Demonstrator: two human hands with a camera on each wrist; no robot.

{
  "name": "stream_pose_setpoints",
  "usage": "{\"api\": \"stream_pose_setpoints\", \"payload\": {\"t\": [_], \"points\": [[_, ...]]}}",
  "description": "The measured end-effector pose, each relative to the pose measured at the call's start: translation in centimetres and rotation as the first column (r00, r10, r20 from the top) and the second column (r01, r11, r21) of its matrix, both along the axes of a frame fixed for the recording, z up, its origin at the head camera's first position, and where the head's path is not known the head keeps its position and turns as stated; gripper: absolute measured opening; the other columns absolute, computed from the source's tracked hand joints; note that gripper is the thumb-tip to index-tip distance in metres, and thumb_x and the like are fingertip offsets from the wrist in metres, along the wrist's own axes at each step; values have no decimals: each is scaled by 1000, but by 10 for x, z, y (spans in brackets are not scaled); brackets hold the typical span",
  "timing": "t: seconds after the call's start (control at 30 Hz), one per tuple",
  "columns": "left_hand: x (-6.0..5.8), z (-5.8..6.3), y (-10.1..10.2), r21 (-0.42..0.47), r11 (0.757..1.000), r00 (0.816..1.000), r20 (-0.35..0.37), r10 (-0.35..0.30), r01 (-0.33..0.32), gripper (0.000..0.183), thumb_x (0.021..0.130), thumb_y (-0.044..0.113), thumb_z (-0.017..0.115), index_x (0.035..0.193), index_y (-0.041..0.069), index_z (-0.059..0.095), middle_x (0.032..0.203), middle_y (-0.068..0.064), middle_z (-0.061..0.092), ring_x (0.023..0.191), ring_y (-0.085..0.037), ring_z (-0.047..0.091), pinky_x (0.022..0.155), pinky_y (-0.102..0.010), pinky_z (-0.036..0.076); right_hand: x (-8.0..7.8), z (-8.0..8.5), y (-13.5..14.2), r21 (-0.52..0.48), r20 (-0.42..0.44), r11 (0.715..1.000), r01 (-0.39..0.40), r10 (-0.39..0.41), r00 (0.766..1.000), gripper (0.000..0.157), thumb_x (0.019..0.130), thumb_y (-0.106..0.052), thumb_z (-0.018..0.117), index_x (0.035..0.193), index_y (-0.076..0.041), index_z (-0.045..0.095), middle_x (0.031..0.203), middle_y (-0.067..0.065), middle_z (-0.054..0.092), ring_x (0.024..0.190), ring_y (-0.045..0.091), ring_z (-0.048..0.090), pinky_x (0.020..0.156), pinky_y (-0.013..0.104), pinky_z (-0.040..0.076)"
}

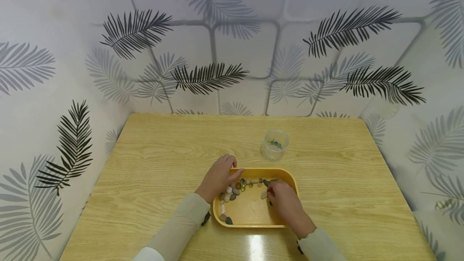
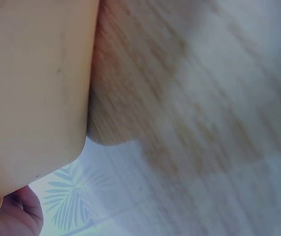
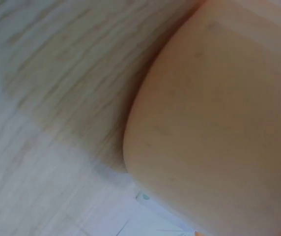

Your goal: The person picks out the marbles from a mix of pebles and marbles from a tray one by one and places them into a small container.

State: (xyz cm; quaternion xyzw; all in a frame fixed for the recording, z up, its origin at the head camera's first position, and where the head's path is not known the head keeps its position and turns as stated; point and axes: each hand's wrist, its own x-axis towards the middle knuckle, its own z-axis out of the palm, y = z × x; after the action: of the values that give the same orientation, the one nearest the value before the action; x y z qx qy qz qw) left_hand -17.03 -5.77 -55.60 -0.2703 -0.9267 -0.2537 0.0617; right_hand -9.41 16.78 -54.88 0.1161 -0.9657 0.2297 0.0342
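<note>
A yellow tray [image 1: 250, 225] holds pebbles and glass marbles, most of them along its left and far sides. My left hand [image 1: 218, 177] grips the tray at its far left corner, thumb over the rim and fingers outside. In the left wrist view, part of that hand [image 2: 15, 216] shows by the tray wall [image 2: 32, 98]. Inside the tray's right part, my right hand [image 1: 286, 202] reaches down with bent fingers among stones. A dark pebble [image 1: 266, 182] and a pale pebble [image 1: 264, 195] lie by its fingertips. Whether it pinches a stone is hidden.
Beyond the tray stands a clear plastic cup [image 1: 274, 148] with several glass marbles inside. The wooden table [image 1: 163, 144] ends at a wall covered with leaf-patterned sheeting [image 1: 243, 51]. A dark pebble [image 1: 228, 220] lies in the tray's near left corner.
</note>
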Motion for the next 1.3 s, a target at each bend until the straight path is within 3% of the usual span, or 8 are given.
{"api": "stream_pose_setpoints", "payload": {"t": [0.5, 0.63, 0.9, 1.3], "points": [[0, -1, 0, 22, 1000, 1000, -18, -2, 2, 26, 92, 42, 55, 89, 16, 49, 80, 7, 42, 66, -10, 38, 60, -25, 36, -2, 5, -2, -17, 16, 999, 31, -31, 999, 4, 84, -9, 67, 80, -7, 66, 76, -2, 59, 67, 7, 52, 58, 25, 45], [0, -1, 0, 22, 1000, 1000, -22, -2, 2, 26, 92, 42, 55, 89, 16, 49, 80, 7, 42, 67, -10, 38, 60, -25, 36, -4, 10, 0, -65, 7, 997, 35, -35, 999, 4, 82, -10, 69, 83, -6, 67, 77, -1, 60, 68, 8, 53, 60, 26, 46], [1, 0, -1, 21, 1000, 1000, -14, -11, 11, 27, 92, 40, 56, 88, 15, 48, 78, 6, 41, 65, -12, 36, 58, -25, 34, -11, 28, 10, -213, 77, 974, 81, -66, 995, 4, 84, -11, 68, 88, -9, 69, 81, -3, 62, 73, 9, 57, 65, 27, 48], [1, 3, -1, 20, 1000, 1000, 7, -7, 7, 26, 92, 40, 56, 89, 15, 49, 79, 5, 42, 66, -12, 37, 59, -25, 35, -31, 48, 34, -229, -12, 969, 92, -97, 995, 10, 86, -16, 68, 92, -7, 68, 82, 1, 64, 73, 13, 60, 63, 29, 50]]}}
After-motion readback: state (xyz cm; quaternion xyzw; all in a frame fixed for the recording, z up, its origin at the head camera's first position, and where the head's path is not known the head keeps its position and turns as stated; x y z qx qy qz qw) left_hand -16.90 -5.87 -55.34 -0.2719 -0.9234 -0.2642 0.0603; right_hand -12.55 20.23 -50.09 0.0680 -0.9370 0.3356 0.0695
